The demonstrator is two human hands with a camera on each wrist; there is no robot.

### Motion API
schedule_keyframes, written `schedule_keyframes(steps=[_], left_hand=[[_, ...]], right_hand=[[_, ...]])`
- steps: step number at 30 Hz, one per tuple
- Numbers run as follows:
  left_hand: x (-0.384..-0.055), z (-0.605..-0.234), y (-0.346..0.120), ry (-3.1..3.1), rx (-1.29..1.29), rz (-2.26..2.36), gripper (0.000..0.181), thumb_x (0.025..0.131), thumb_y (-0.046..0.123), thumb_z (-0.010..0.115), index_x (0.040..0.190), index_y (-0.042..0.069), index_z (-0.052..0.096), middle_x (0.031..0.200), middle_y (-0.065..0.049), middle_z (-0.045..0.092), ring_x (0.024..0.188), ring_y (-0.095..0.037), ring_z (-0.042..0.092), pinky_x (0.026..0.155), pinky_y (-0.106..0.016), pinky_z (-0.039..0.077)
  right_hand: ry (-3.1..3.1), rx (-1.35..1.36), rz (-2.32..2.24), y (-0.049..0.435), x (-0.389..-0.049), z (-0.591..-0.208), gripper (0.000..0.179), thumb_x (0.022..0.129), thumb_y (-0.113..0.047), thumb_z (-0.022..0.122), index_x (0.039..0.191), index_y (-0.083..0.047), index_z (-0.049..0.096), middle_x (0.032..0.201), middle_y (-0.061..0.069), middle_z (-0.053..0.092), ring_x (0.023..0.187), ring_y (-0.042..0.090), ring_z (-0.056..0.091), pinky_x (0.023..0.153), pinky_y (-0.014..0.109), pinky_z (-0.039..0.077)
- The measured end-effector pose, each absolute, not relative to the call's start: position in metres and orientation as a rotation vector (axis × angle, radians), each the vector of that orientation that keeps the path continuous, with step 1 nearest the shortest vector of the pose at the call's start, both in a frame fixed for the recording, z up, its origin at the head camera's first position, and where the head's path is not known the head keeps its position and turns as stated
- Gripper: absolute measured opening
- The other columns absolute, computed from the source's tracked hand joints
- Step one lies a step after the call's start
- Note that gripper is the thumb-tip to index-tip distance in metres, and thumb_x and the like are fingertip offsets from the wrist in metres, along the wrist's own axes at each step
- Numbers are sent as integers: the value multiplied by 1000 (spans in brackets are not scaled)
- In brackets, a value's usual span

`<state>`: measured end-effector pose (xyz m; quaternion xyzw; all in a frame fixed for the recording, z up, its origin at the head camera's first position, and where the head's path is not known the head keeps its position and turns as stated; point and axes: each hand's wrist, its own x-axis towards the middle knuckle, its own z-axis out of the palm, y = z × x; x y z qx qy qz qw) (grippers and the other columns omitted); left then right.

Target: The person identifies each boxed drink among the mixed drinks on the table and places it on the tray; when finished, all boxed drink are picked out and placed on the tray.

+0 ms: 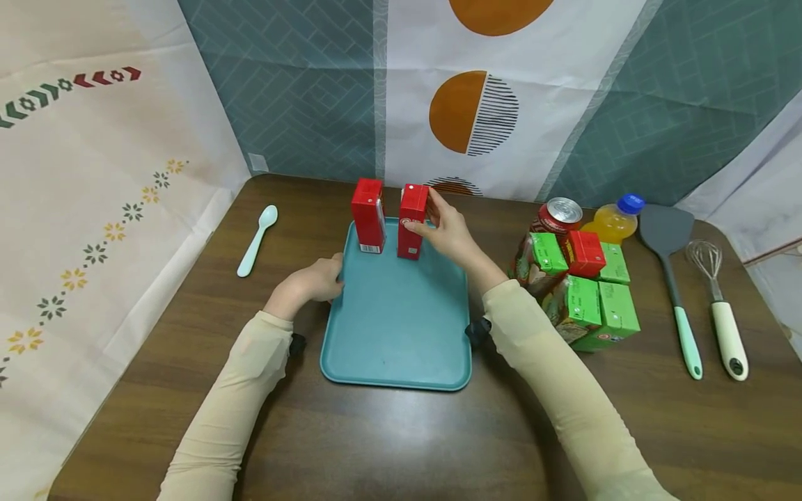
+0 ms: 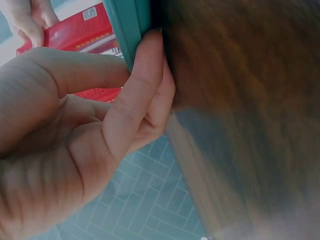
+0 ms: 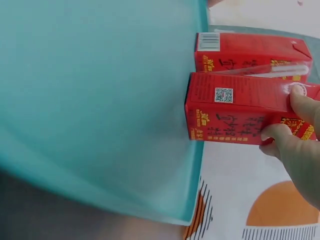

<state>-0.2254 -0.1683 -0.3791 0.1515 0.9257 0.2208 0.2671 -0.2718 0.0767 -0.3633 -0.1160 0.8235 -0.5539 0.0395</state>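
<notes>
A teal tray (image 1: 397,327) lies on the table in front of me. My left hand (image 1: 318,280) pinches its left rim; in the left wrist view the fingertips (image 2: 149,52) rest against the rim's outer side. At the tray's far end my right hand (image 1: 452,229) grips a red drink carton (image 1: 411,226) by its upper part, thumb on one face and fingers on another. The carton stands upright, its base at the tray surface. To its left a second red drink carton (image 1: 368,216) stands upright on the tray, with a wrapped straw (image 3: 280,71) on its side.
Right of the tray stand several green cartons (image 1: 583,299), a red carton (image 1: 584,252), a can (image 1: 557,214) and a bottle of orange drink (image 1: 617,219). Farther right lie a spatula (image 1: 670,264) and a whisk (image 1: 720,306). A pale spoon (image 1: 257,240) lies to the left.
</notes>
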Motion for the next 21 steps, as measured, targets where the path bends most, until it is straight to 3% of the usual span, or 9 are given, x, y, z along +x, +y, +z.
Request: schedule_keyframes(steps=[9, 17, 21], left_hand=[[-226, -378, -166, 2497, 410, 605, 60, 94, 4, 43, 139, -18, 11, 100, -28, 58, 66, -21, 62, 60, -29, 49], [-228, -378, -167, 2485, 401, 594, 64, 95, 5, 42, 142, -16, 4, 108, -30, 57, 67, -20, 62, 62, -28, 47], [-227, -377, -168, 2478, 391, 610, 63, 95, 5, 41, 142, -16, 5, 118, -33, 52, 68, -20, 62, 64, -30, 48]], right_hand=[[2597, -321, -1489, 72, -278, -358, 84, 87, -29, 65, 151, -15, 13, 147, 5, 37, 129, 22, 42, 100, 35, 41], [2572, -427, -1448, 82, -265, -354, 94, 85, -23, 68, 152, -19, 2, 154, 3, 20, 140, 19, 23, 106, 39, 33], [2565, -484, -1508, 94, -248, -349, 87, 86, -20, 67, 151, -20, 9, 154, 3, 20, 139, 18, 24, 107, 39, 32]])
